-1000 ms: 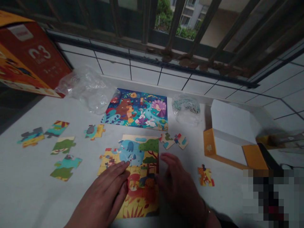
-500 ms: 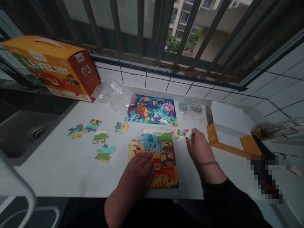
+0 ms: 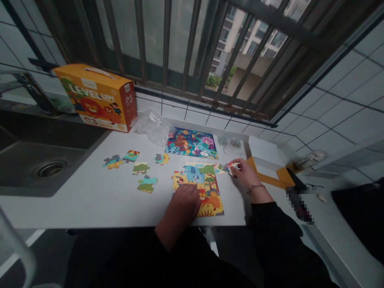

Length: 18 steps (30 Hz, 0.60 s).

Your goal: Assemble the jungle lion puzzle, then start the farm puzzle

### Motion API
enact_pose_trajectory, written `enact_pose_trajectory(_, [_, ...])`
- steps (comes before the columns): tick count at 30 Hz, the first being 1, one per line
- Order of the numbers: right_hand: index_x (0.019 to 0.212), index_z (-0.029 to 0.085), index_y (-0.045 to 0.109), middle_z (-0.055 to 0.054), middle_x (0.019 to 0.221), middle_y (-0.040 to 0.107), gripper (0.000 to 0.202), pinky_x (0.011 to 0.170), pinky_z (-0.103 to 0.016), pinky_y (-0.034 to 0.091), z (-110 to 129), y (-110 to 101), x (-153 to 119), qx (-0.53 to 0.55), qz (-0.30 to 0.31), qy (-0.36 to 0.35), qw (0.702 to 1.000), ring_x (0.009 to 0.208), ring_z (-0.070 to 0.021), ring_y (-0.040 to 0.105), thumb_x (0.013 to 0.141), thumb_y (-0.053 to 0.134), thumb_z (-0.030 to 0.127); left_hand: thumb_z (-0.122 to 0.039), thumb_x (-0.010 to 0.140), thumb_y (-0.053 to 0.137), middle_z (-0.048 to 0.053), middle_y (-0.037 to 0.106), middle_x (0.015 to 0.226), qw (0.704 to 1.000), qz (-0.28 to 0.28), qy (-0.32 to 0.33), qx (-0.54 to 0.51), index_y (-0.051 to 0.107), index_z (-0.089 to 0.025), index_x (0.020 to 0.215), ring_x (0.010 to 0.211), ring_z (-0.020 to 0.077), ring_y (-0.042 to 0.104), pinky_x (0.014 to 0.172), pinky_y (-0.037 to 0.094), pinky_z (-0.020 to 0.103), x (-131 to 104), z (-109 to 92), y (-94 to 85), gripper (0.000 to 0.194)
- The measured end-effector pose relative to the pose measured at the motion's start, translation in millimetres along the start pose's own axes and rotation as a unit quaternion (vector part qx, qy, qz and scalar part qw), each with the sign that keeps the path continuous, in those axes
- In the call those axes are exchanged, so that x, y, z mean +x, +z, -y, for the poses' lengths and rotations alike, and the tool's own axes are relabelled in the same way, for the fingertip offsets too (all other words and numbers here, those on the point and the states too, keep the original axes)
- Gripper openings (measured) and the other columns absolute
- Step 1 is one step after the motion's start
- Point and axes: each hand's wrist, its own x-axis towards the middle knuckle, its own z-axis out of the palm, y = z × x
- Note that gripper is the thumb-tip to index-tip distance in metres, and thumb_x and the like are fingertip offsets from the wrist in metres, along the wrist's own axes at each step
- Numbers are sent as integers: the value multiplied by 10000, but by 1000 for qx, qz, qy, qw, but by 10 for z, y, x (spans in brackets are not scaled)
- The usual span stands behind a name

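Note:
A partly assembled jigsaw puzzle (image 3: 214, 202) with animals lies on the white counter in front of me. My left hand (image 3: 185, 203) rests on its lower left part, fingers lying over the surface, and covers some of the picture. Just beyond the puzzle's upper right corner, my right hand (image 3: 244, 174) pinches a small puzzle piece (image 3: 231, 166) between thumb and fingers. This piece meets or overlaps another loose piece (image 3: 220, 169) at its left; whether the two are joined I cannot tell.
Several loose pieces (image 3: 147, 184) lie to the left. Behind are a finished-looking picture puzzle (image 3: 195, 143), a crumpled plastic bag (image 3: 154, 126), and another clear bag (image 3: 230, 145). An orange box (image 3: 99, 100) stands by the sink (image 3: 27, 160); an open white-orange box (image 3: 264, 154) sits right.
The view has shifted, so the whole scene appears smaller and turned. My right hand still pinches the piece close to its neighbour; my left hand stays on the puzzle.

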Motion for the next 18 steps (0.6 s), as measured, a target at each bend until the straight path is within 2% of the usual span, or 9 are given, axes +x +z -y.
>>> enact_pose_trajectory(2, [1292, 243, 702, 0, 1001, 633, 446, 675, -305, 623, 169, 19, -1, 18, 24, -18, 999, 729, -144, 611, 914, 686, 479, -157, 1032, 576, 138, 772, 1167, 1000, 3, 3, -1, 692, -200, 1009, 1124, 307, 710, 1054, 588, 493, 10, 6, 1, 126])
enact_pose_trajectory(5, [1413, 234, 665, 3, 1050, 633, 524, 671, -283, 628, 516, 86, 47, 21, 123, -73, 989, 721, -119, 603, 909, 715, 367, -155, 1022, 579, 133, 769, 1126, 1000, 8, -3, 2, 705, -197, 1015, 1103, 311, 706, 1033, 584, 487, 15, -8, -23, 133])
enact_pose_trajectory(8, [1429, 180, 612, 49, 893, 598, 555, 637, -253, 566, 918, 246, 163, -67, 213, -145, 964, 681, -122, 574, 898, 742, 277, -169, 1032, 574, 136, 767, 1115, 1000, 14, -13, 4, 718, -195, 1030, 1102, 313, 703, 1032, 573, 488, 12, -34, -59, 146])
enact_pose_trajectory(10, [1335, 163, 656, 91, 758, 526, 477, 635, -244, 514, 1173, 419, 259, -105, 233, -173, 951, 657, -131, 542, 887, 778, 273, -177, 1036, 576, 138, 766, 1125, 1000, 19, -17, 5, 728, -192, 1046, 1117, 311, 700, 1040, 565, 484, 10, -50, -80, 152])
enact_pose_trajectory(12, [1251, 159, 701, 94, 715, 515, 389, 662, -248, 494, 1397, 636, 339, -120, 253, -194, 940, 665, -139, 549, 897, 792, 291, -171, 1030, 579, 138, 765, 1110, 1000, 24, -20, 6, 736, -187, 1043, 1114, 309, 698, 1037, 561, 476, 8, -60, -94, 158])
enact_pose_trajectory(16, [1203, 171, 768, 41, 787, 655, 285, 734, -252, 469, 1748, 1077, 397, -161, 296, -246, 909, 742, -152, 605, 941, 771, 283, -158, 1009, 590, 137, 763, 1080, 999, 29, -27, 13, 745, -173, 1041, 1091, 306, 700, 1022, 560, 464, 0, -72, -113, 159])
enact_pose_trajectory(18, [1188, 179, 801, 10, 859, 723, 266, 754, -250, 449, 1871, 1232, 386, -188, 310, -272, 891, 782, -156, 613, 930, 780, 240, -164, 1006, 602, 138, 765, 1088, 999, 29, -32, 14, 746, -171, 1052, 1094, 306, 702, 1019, 559, 461, -5, -81, -127, 151])
